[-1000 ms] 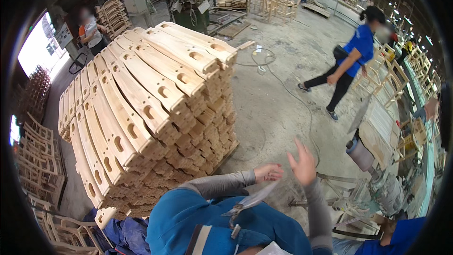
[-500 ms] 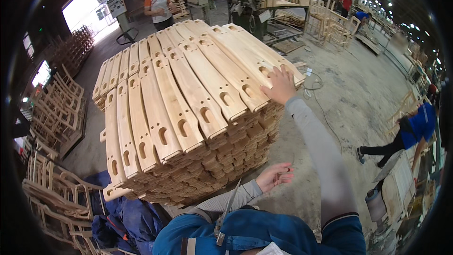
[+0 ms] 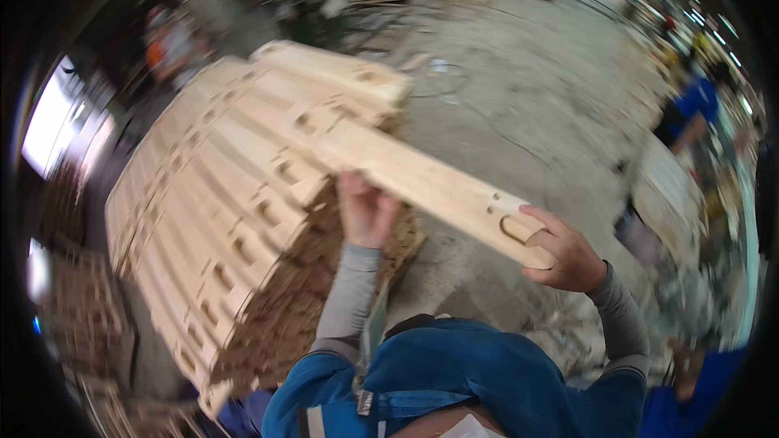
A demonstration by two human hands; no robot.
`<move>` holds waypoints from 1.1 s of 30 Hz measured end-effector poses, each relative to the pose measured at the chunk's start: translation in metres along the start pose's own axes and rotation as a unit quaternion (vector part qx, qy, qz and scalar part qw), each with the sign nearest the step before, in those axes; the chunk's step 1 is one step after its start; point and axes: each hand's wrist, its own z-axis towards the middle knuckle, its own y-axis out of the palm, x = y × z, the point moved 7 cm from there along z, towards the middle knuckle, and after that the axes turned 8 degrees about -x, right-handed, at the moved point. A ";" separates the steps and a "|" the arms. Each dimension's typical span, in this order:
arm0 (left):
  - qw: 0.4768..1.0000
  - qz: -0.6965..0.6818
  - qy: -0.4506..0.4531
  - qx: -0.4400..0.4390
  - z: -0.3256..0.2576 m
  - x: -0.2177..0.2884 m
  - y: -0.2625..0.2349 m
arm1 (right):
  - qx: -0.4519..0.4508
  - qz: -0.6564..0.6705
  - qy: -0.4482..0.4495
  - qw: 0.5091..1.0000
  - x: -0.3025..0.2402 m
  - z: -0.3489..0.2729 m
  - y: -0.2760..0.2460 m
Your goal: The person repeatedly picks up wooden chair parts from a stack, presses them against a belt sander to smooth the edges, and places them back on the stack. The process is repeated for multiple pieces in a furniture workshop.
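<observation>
A long pale wooden slat [image 3: 422, 178], with an oblong slot and small holes near its end, sticks out from the top of a stack of similar slats [image 3: 219, 186] toward the right. My right hand [image 3: 564, 251] is closed round its near end, beside the slot. Farther along, my left hand [image 3: 369, 215] is at the slat's lower edge, close to the stack's front corner. Its fingers are bent and blurred, partly lost against the wood. The slat's far end lies over the stack, where blur hides its exact edge.
Bundles of curved wooden frames [image 3: 85, 308] stand at the left. A blurred person in orange and white [image 3: 172, 47] is behind the stack. At the right are a person in blue [image 3: 698, 105] and a pale panel [image 3: 665, 174]. A cable [image 3: 511, 142] crosses the concrete floor.
One slat has been pulled off the stack toward me and to the right. My right hand has moved to its near end, and my left has risen to its edge. The view has swung right.
</observation>
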 end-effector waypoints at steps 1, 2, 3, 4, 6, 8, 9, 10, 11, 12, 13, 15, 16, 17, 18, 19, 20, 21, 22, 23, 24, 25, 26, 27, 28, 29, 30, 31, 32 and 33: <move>0.999 -0.032 0.021 0.005 0.006 0.005 0.003 | -0.002 0.009 0.021 1.000 0.000 -0.020 -0.002; 0.997 -0.001 0.042 0.063 0.008 0.005 0.003 | -0.002 0.015 0.046 0.999 0.000 -0.042 -0.003; 0.998 -0.008 0.013 0.063 0.012 -0.001 0.010 | 0.002 -0.008 0.069 0.998 -0.001 -0.063 -0.004; 0.998 -0.030 -0.047 0.034 0.016 -0.013 0.019 | 0.005 -0.028 0.084 0.996 -0.002 -0.081 -0.002; 0.997 -0.007 -0.052 0.048 0.018 -0.036 0.019 | 0.033 -0.042 0.134 0.990 -0.008 -0.111 -0.001; 0.998 0.004 -0.068 0.014 0.011 -0.064 0.055 | 0.144 -0.031 0.121 0.982 -0.037 -0.127 -0.030; 0.997 0.013 -0.076 -0.013 0.008 -0.073 0.070 | 0.199 -0.026 0.105 0.974 -0.055 -0.130 -0.047; 0.996 0.025 -0.082 -0.036 0.005 -0.080 0.079 | 0.243 0.022 0.039 0.969 -0.075 -0.131 -0.062; 0.994 0.045 -0.084 -0.046 0.005 -0.085 0.087 | 0.287 0.067 -0.028 0.955 -0.093 -0.131 -0.071; 0.993 0.055 -0.089 -0.061 0.008 -0.095 0.096 | 0.340 0.081 -0.093 0.932 -0.110 -0.127 -0.071; 0.990 0.076 -0.087 -0.076 0.008 -0.100 0.101 | 0.362 0.111 -0.144 0.914 -0.120 -0.121 -0.070; 0.988 0.101 -0.082 -0.083 0.009 -0.095 0.102 | 0.383 0.161 -0.240 0.877 -0.135 -0.107 -0.065; 0.988 0.099 -0.086 -0.085 0.009 -0.098 0.103 | 0.382 0.169 -0.273 0.866 -0.145 -0.102 -0.064; 0.988 0.097 -0.090 -0.086 0.009 -0.101 0.103 | 0.396 0.156 -0.315 0.848 -0.150 -0.096 -0.060; 0.987 0.064 -0.102 -0.103 0.010 -0.108 0.105 | 0.373 0.159 -0.315 0.858 -0.158 -0.098 -0.062; 0.985 0.063 -0.113 -0.116 0.010 -0.110 0.105 | 0.352 0.174 -0.322 0.862 -0.161 -0.100 -0.061; 0.982 0.062 -0.123 -0.129 0.011 -0.113 0.106 | 0.299 0.213 -0.286 0.885 -0.164 -0.109 -0.067; 0.980 0.067 -0.132 -0.137 0.010 -0.117 0.105 | 0.340 0.208 -0.282 0.872 -0.161 -0.113 -0.060; 0.976 0.062 -0.147 -0.145 0.006 -0.129 0.108 | 0.378 0.196 -0.267 0.864 -0.162 -0.115 -0.053; 0.971 0.059 -0.168 -0.158 0.002 -0.144 0.111 | 0.415 0.183 -0.250 0.855 -0.163 -0.116 -0.047; 0.967 0.060 -0.179 -0.171 -0.001 -0.153 0.115 | 0.420 0.131 -0.294 0.848 -0.162 -0.115 -0.045; 0.962 0.060 -0.191 -0.184 -0.005 -0.164 0.121 | 0.411 0.143 -0.295 0.850 -0.163 -0.119 -0.045; 0.956 0.053 -0.213 -0.197 -0.011 -0.179 0.125 | 0.402 0.156 -0.296 0.853 -0.165 -0.123 -0.046; 0.947 0.041 -0.234 -0.218 -0.016 -0.191 0.130 | 0.380 0.237 -0.252 0.858 -0.170 -0.132 -0.048; 0.936 0.029 -0.256 -0.239 -0.022 -0.205 0.137 | 0.380 0.253 -0.242 0.856 -0.170 -0.137 -0.046; 0.925 0.016 -0.277 -0.260 -0.029 -0.218 0.144 | 0.380 0.270 -0.232 0.854 -0.170 -0.142 -0.046; 0.912 0.023 -0.303 -0.274 -0.039 -0.234 0.152 | 0.406 0.217 -0.252 0.851 -0.169 -0.145 -0.046; 0.899 0.015 -0.326 -0.292 -0.048 -0.249 0.159 | 0.396 0.217 -0.243 0.858 -0.169 -0.153 -0.046; 0.885 0.007 -0.348 -0.310 -0.058 -0.263 0.166 | 0.386 0.218 -0.235 0.865 -0.168 -0.161 -0.047; 0.873 0.002 -0.363 -0.325 -0.064 -0.272 0.172 | 0.337 0.276 -0.206 0.876 -0.168 -0.174 -0.048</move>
